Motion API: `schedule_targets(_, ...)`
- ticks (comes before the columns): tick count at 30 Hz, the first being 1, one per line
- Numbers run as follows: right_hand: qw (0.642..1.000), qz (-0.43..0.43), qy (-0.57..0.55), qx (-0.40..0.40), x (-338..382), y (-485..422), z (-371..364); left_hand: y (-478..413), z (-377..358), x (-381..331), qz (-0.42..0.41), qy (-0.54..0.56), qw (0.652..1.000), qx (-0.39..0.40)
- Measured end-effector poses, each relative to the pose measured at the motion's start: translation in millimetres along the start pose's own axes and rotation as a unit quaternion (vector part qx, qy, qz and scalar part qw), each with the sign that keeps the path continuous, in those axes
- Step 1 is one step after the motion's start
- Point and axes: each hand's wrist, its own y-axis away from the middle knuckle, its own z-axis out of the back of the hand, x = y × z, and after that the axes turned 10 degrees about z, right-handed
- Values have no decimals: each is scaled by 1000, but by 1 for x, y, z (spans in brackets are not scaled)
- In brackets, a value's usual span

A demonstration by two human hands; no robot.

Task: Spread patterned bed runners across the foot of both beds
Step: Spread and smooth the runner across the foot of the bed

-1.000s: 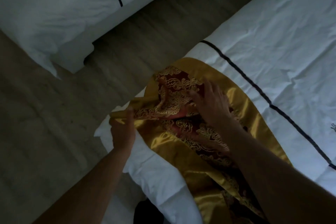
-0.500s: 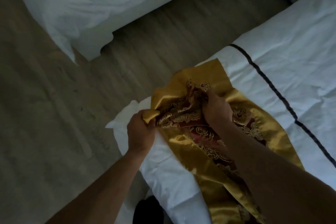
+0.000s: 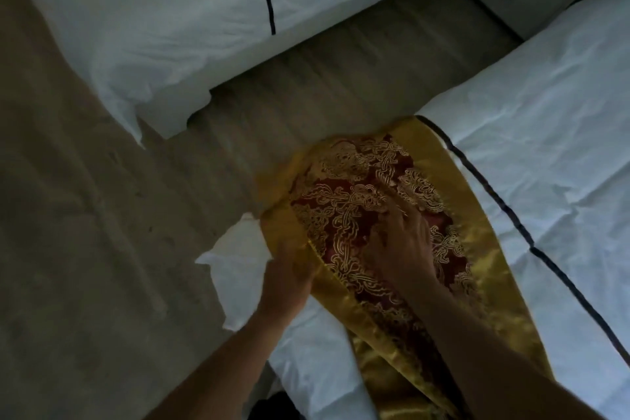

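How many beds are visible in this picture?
2. One bed at the upper left, across the floor; the other bed at the right, bearing the patterned runner.

Viewed from above, a bed [image 3: 552,106] fills the right side, with its near corner reaching toward the lower middle. A bed runner [image 3: 341,208] lies across that corner, running from the bottom edge up and to the left. Its far end reaches past the bed's left side, over the floor [image 3: 68,249]. A stitched line [image 3: 494,198] on the bed cover runs just beside the runner's right edge. The right hand [image 3: 402,249] rests on top of the runner, near its middle. The left hand [image 3: 286,280] holds the runner's left edge, at the bed's corner. A strip of floor lies between this bed and a second bed [image 3: 153,10] at the upper left, well apart.
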Motion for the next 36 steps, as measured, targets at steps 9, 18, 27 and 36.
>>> schedule_targets(9,993,-46,-1,109,-44,71,-28,35,-64,12,78,10,996,46)
schedule_targets(18,989,-73,-28,124,-71,96,-11,46,-36,56,49,-45,995,-71)
schedule_targets(27,967,-226,-14,114,-133,122,-3,66,-54,67,20,-13,1000,-4)
schedule_targets(36,974,-172,-47,136,-149,171,-12,110,-90,66,-87,39,986,135)
